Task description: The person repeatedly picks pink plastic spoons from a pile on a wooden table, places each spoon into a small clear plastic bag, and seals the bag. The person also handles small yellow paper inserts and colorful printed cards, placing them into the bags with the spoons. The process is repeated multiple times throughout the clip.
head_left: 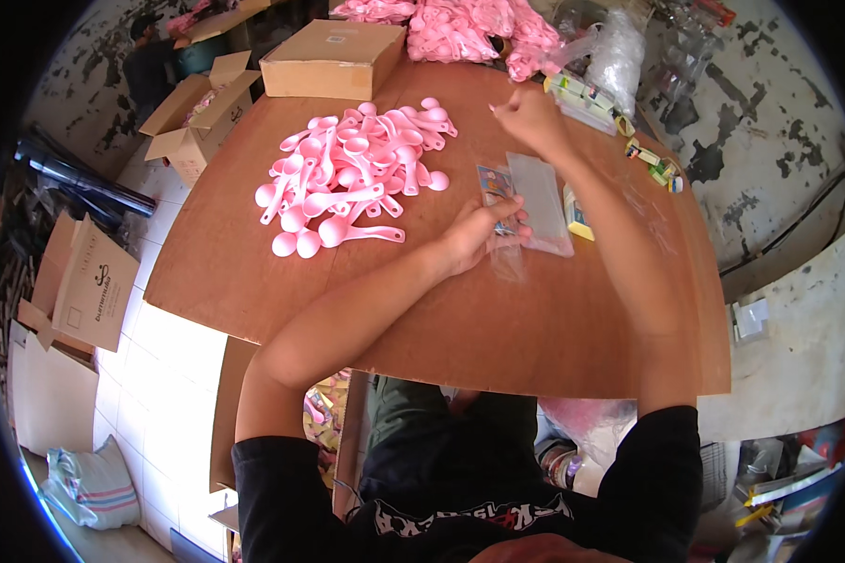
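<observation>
My left hand [479, 233] is closed on a clear plastic bag [508, 265] with a colourful printed card [494, 181] in or behind it. I cannot tell which. Touching its fingertips lies a stack of clear plastic bags [542, 211]. My right hand [532, 120] is farther off, above the table, its fingers curled together. Whatever it may pinch is too small to make out. Left of my left hand, a heap of pink plastic scoops [352, 169] covers part of the brown table [498, 342]. A small yellow and white box [577, 218] sits by my right forearm.
A closed cardboard box [333, 58] stands at the far edge, beside pink bundles in plastic [460, 26]. Rolls of tape [655, 164] lie near the right edge. Open cartons [202, 117] stand on the floor at left. Below the table's near edge is another carton with pink and yellow items [324, 418].
</observation>
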The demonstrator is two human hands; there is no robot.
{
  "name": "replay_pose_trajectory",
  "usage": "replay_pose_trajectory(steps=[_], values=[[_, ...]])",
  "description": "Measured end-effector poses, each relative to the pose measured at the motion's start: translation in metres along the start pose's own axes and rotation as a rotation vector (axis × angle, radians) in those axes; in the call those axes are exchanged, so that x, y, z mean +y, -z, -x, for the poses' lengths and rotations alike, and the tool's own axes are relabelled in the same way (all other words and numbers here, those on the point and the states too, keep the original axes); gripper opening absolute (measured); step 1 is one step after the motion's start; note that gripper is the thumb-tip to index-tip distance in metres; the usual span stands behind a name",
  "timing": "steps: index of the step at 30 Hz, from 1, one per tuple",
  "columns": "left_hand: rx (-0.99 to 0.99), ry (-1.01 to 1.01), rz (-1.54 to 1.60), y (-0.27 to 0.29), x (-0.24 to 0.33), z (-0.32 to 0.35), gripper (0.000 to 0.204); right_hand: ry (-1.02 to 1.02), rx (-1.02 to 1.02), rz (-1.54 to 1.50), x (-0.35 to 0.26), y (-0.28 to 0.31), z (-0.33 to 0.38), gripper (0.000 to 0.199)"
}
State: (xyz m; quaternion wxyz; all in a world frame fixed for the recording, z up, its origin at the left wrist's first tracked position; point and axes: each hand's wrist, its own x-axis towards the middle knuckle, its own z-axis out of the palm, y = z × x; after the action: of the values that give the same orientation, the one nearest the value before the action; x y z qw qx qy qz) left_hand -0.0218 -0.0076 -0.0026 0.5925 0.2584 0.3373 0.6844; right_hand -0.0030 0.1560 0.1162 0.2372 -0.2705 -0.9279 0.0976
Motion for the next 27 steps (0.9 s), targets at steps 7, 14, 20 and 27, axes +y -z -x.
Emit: replay_pose_trajectory(steps=[7, 14, 20, 27], values=[[-0.014, 0.001, 0.005, 0.000, -0.002, -0.003, 0.027, -0.333, -0.223, -0.215, 0.041, 0.037, 0.009, 0.028], [-0.009, -0.014, 0.030, -0.011, -0.001, -0.002, 0.030, -0.368, -0.245, -0.254, 0.066, 0.016, 0.054, 0.029], [0.031, -0.146, 0.115, -0.003, 0.006, -0.001, 0.033, -0.126, -0.265, 0.458, 0.032, 0.011, 0.123, 0.029], [0.160, -0.196, 0.220, 0.000, 0.011, -0.008, 0.039, -0.126, -0.184, 0.280, 0.056, 0.006, 0.129, 0.027]])
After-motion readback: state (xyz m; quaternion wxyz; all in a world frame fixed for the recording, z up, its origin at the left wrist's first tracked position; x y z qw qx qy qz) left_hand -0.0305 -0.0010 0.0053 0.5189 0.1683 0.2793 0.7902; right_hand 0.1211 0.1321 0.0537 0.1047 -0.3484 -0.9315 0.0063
